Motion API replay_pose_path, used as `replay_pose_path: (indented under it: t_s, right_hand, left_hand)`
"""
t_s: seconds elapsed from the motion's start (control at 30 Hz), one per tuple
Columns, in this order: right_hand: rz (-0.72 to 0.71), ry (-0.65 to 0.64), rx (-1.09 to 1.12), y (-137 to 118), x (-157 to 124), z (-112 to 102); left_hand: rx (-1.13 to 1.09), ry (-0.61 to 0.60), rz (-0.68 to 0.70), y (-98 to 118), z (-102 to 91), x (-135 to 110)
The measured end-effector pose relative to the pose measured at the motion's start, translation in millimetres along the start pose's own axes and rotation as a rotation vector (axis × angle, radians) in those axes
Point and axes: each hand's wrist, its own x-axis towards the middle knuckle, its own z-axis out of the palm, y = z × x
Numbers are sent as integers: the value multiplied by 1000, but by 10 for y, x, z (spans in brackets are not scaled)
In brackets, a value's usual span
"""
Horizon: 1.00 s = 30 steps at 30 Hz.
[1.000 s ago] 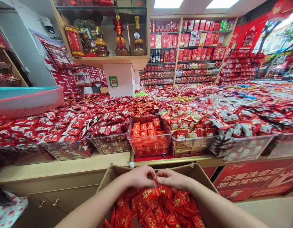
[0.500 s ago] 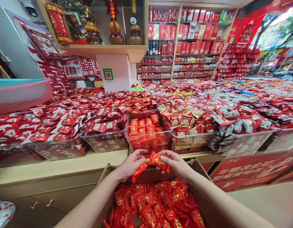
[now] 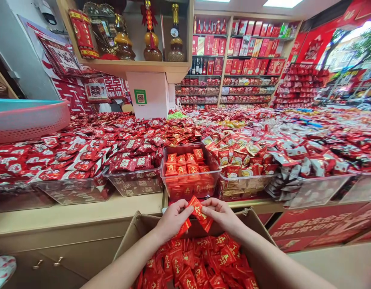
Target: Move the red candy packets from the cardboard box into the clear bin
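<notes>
Over an open cardboard box (image 3: 125,237), my two hands meet at a red wrapped candy (image 3: 200,212) with gold characters. My right hand (image 3: 224,216) pinches its right side between thumb and fingers. The thumb and fingers of my left hand (image 3: 172,220) close on its upper left end. A second red candy (image 3: 183,229) hangs under my left hand, gripped by fingers that are partly hidden. Many loose candies in the same red wrappers (image 3: 188,277) fill the box below. Just beyond my hands, a clear plastic bin (image 3: 165,162) holds rows of matching red candies (image 3: 181,170).
Clear bins of other wrapped sweets (image 3: 137,164) line the counter (image 3: 83,212) on both sides. A pink and blue basket (image 3: 29,120) stands at the left. Above hangs a cabinet (image 3: 122,67) with bottles. Shelves (image 3: 227,56) of red boxes rise at the back.
My left hand has moved right and now touches the candy in my right hand, which has tilted more steeply. The view has shifted slightly, so the scene sits lower.
</notes>
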Motion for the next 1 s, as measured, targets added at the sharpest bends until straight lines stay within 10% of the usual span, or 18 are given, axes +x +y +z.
replay_pose_path:
  t_s: [0.37, 0.6, 0.77, 1.0]
  right_hand:
    - [-797, -51, -1028, 24, -106, 1]
    - [-1124, 269, -1220, -569, -98, -102]
    - [-820, 183, -1793, -1233, 329, -82]
    - [-437, -134, -2134, -1337, 943, -68]
  left_hand:
    - [-302, -72, -149, -82, -120, 76]
    - [-401, -50, -197, -117, -122, 69]
    - [-394, -63, -208, -165, -100, 82]
    - [-355, -84, -213, -167, -97, 86]
